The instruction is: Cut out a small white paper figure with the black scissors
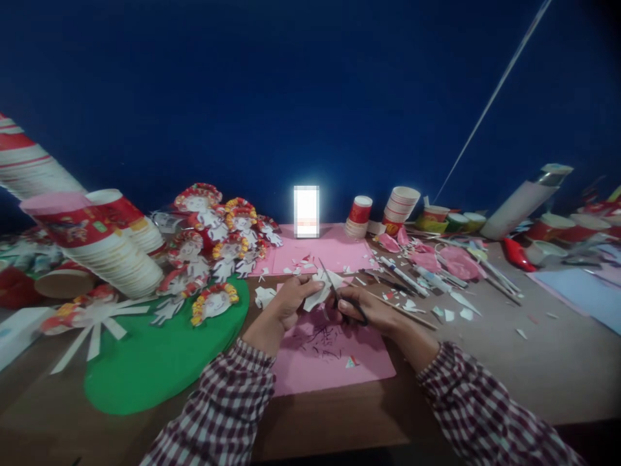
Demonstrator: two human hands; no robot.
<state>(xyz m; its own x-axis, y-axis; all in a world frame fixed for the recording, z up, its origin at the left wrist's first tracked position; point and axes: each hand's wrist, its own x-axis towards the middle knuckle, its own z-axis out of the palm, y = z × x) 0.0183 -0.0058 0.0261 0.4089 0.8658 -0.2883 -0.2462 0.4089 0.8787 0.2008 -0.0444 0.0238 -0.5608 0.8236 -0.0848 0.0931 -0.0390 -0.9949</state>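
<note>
My left hand [286, 303] is closed, pinching a small white paper cut-out [320, 290] above a pink sheet [330, 362]. My right hand [363, 310] grips black-handled scissors [339, 294], their blades reaching into the white paper. Both hands meet over the middle of the table, just in front of me. Dark thread-like scraps lie on the pink sheet beneath them.
Paper dolls [213, 246] lie on a green round sheet [145, 369] at left, beside stacked paper cups [111, 252]. More cups [400, 204], pens, sticks and paper scraps [427, 278] lie at right. A bright phone screen [306, 211] stands at the back.
</note>
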